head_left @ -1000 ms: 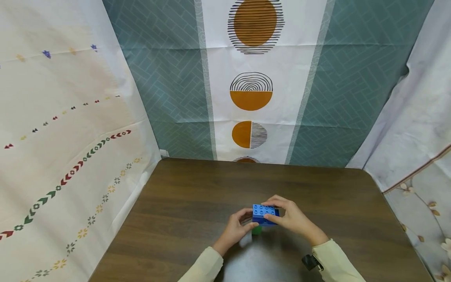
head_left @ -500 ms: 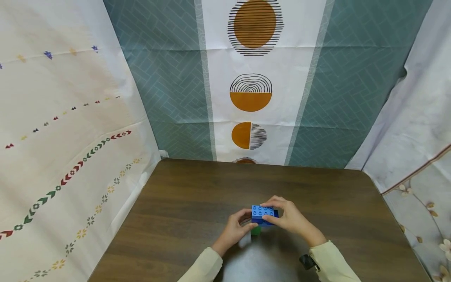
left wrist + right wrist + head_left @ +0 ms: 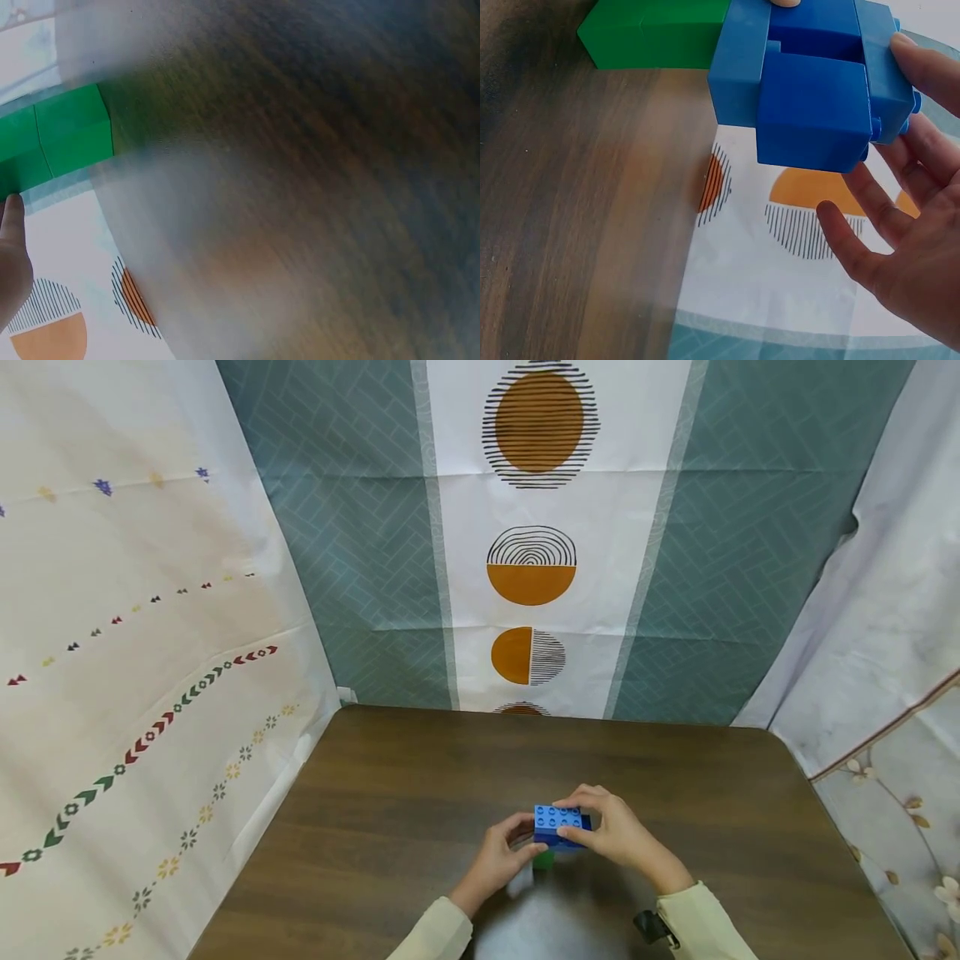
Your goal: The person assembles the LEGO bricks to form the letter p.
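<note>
A stack of toy building bricks stands on the wooden table, between both hands in the head view. Its lowest part is green bricks, with blue layers above. Dark blue bricks sit side by side with a gap between them, under a lighter blue top brick with studs. My left hand grips the stack's left side, thumb in front. My right hand holds the top brick between thumb and fingers. In the left wrist view, a fingertip lies by the green bricks.
The brown table reaches back to a teal and white patterned cloth. White cloths hang at the left and right. A dark strapped device is on the right wrist.
The head view has shifted a little, so the scene sits slightly lower. Both hands keep nearly the same grip on the bricks.
</note>
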The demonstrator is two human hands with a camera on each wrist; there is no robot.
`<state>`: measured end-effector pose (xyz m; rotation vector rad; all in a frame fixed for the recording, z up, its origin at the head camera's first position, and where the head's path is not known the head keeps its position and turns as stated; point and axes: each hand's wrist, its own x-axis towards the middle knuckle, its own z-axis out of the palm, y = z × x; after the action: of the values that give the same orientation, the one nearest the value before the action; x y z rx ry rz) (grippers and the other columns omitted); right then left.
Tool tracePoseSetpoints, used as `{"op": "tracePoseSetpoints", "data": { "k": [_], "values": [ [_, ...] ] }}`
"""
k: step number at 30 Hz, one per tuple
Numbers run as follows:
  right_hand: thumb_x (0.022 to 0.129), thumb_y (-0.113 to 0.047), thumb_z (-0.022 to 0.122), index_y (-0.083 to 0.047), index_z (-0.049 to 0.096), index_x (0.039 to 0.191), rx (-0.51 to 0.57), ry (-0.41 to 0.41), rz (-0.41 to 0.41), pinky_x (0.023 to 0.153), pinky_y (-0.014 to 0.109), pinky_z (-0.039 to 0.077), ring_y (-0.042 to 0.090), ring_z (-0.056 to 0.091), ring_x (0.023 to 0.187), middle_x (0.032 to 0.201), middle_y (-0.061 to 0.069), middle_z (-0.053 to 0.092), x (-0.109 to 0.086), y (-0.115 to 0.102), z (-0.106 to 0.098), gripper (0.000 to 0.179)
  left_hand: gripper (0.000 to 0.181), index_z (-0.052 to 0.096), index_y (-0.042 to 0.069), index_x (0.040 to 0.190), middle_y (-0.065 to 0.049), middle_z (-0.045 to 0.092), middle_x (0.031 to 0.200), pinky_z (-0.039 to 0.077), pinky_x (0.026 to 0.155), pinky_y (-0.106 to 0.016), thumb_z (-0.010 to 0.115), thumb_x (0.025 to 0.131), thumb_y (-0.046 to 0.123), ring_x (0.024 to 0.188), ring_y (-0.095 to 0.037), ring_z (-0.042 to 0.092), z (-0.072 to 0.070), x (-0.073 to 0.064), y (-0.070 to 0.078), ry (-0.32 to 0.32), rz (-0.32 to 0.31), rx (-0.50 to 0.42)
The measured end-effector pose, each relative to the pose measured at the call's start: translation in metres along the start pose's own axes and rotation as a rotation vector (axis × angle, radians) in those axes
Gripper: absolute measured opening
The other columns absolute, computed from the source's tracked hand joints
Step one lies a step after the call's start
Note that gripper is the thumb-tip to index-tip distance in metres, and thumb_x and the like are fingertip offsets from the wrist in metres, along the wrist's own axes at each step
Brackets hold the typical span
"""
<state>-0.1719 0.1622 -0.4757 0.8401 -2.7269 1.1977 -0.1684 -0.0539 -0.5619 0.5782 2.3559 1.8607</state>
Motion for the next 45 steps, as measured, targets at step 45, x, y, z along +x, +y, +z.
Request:
{"op": "tracePoseSetpoints", "data": {
  "k": [45],
  "values": [
    [0.083, -0.026, 0.076, -0.018, 0.069, 0.114, 0.094, 0.134, 0.073, 0.087, 0.04, 0.054, 0.016, 0.06, 0.098, 0.108, -0.007, 0.065, -0.02, 0.011, 0.001, 0.032, 0.034, 0.062, 0.007, 0.119, -0.011, 0.066, 0.116, 0.052, 0.093, -0.034, 0.072, 0.087, 0.015, 0.109, -0.023, 0.063, 0.004, -0.001, 0.0, 0.041, 0.033, 0.015]
  ]
}}
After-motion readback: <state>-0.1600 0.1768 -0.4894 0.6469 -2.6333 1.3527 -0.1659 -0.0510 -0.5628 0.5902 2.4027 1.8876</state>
